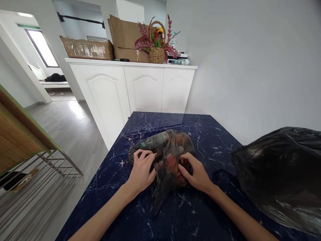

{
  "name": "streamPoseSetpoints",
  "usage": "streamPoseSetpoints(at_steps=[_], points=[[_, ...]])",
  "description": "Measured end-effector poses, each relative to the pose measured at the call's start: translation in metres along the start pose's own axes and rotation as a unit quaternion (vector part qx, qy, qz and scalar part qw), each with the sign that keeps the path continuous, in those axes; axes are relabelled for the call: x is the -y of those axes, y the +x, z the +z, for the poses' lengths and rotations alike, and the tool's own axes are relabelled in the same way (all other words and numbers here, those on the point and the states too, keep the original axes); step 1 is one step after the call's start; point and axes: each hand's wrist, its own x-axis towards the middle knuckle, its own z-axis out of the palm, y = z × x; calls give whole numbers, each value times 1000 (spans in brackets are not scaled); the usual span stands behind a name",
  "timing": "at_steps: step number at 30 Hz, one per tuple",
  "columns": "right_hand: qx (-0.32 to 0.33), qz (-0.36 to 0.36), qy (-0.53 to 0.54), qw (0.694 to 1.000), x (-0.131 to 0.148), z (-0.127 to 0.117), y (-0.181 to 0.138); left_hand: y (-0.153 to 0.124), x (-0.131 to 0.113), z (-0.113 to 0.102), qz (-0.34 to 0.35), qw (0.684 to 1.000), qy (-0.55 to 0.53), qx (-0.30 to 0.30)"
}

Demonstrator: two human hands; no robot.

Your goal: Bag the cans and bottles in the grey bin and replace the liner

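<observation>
Both forearms come in from the bottom edge, angled inward, wrists slightly bent, backs of the hands up. Left hand (pixel 142 169): fingers curled over the bag (pixel 162 167), thumb lower and apart from the index, both on the film. Can't tell if that grip actually pinches film. Right hand (pixel 197 172): thumb and index reach in from the side, tips near each other, grip pinching a fold of film; other fingers tucked out of sight.

Bag sits mid-counter (pixel 200 217), between the hands. Loose tail points back at the person, drifting a bit left. Filled part runs roughly crosswise. Bottle (pixel 155 140) inside lies on its side, long axis left to right, far end raised slightly in view, teal end to the left.

Bag look: thin, dark grey, see-through, creased, bunched at the middle. Red-orange contents (pixel 172 163) show through on the right; can't tell what they are.

Black sack (pixel 278 167), bulky, shiny, well apart to the right on the same counter. Counter is dark blue, white-veined, glossy. Past it: white cabinet (pixel 147 87) with flower basket (pixel 157 55) and cardboard boxes (pixel 86 48) on top.
</observation>
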Motion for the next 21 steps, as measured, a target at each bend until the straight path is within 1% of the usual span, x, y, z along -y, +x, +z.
streamPoseSetpoints(at_steps=[3,5,8,11,14,15,16,18,19,20,21], points=[[44,-46,-16,998,5,2,0,0,-2,-1,17,999,-18,25],[56,-67,-29,996,5,4,0,0,-2,0,49,996,-31,68],[37,-69,-45,996,0,7,-1,-3,0,4,88,989,-23,121],[9,-50,-53,997,-7,8,1,-4,4,7,93,988,-5,124],[-7,-28,-55,998,-11,8,3,1,9,1,95,986,-15,140],[-9,-23,-55,998,-12,8,4,5,12,-4,80,985,-26,150],[-10,-18,-54,998,-13,9,4,8,16,-10,51,985,-43,158],[-8,-13,-52,999,-14,9,5,15,28,-28,-38,978,-112,173],[-6,-11,-51,999,-15,9,5,17,37,-37,-92,964,-168,186],[-3,-11,-50,999,-15,10,5,18,47,-47,-147,939,-240,199],[0,-10,-49,999,-15,10,5,18,58,-56,-196,904,-318,210]])
